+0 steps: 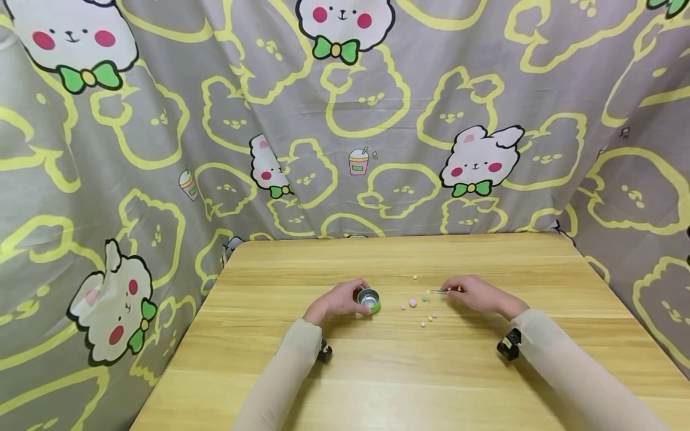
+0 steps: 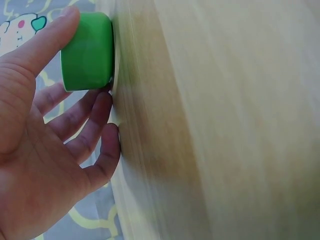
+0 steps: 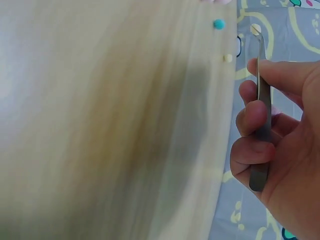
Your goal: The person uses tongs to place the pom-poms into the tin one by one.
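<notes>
On the table my left hand point(image 1: 341, 299) holds a small round green tin point(image 2: 89, 52), thumb on one side and fingertips on the other. The tin's open top shows a silvery inside in the head view. To the right, my right hand point(image 1: 477, 294) grips metal tweezers point(image 3: 263, 125) between thumb and curled fingers. At the tweezers' tips is a small pale yellow ball point(image 3: 255, 29), which appears raised off the table in the right wrist view. Several small balls lie between the hands, among them a larger pink ball point(image 1: 412, 303) and a teal ball point(image 3: 219, 24).
A lone yellow ball point(image 1: 415, 277) lies farther back on the wooden table point(image 1: 377, 377). Nearer the front is a pale ball point(image 1: 423, 324). A grey patterned curtain point(image 1: 323, 108) hangs behind the table and along both sides.
</notes>
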`<state>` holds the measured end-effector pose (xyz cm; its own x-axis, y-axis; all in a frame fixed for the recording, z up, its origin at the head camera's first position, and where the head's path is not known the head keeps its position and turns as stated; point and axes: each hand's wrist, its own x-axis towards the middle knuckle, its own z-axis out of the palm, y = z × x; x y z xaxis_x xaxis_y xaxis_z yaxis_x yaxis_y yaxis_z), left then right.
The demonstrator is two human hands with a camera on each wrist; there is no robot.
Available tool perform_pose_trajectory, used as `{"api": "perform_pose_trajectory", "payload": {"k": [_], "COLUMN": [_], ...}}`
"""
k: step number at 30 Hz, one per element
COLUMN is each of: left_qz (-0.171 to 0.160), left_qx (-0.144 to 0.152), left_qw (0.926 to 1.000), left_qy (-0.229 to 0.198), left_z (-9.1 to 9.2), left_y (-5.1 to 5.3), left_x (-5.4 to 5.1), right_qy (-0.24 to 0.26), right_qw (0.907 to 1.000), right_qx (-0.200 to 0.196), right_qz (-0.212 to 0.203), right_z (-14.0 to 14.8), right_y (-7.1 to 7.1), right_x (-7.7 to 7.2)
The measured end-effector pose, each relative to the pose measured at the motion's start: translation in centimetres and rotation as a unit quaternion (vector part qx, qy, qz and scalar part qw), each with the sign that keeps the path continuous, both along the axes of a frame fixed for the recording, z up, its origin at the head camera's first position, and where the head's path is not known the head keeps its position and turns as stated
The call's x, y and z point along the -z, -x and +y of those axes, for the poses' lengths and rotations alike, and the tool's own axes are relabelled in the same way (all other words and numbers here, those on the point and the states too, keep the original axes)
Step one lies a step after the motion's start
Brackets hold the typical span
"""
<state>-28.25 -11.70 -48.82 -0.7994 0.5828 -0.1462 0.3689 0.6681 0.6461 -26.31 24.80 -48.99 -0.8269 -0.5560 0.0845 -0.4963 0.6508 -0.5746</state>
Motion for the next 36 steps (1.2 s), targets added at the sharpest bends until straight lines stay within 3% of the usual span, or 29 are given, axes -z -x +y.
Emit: {"api": "perform_pose_trajectory", "payload": {"k": [25, 36], "left_qz": [0.001, 0.001], "left_qx": [-0.006, -0.004], "left_qw": [0.9999, 0.9999], "left_qy": [-0.011, -0.01], "left_z": [0.0, -0.1], "left_y": [-0.2, 0.1], "left_x": [0.0, 0.2], "right_qy": [0.014, 0.006], "right_qw": [0.9988, 0.9971], "right_qx": [-0.047, -0.076], "right_qz": [0.001, 0.003], "right_z": [-6.1, -9.2], "right_y": [0.9, 1.5], "right_x": [-4.1, -4.2]}}
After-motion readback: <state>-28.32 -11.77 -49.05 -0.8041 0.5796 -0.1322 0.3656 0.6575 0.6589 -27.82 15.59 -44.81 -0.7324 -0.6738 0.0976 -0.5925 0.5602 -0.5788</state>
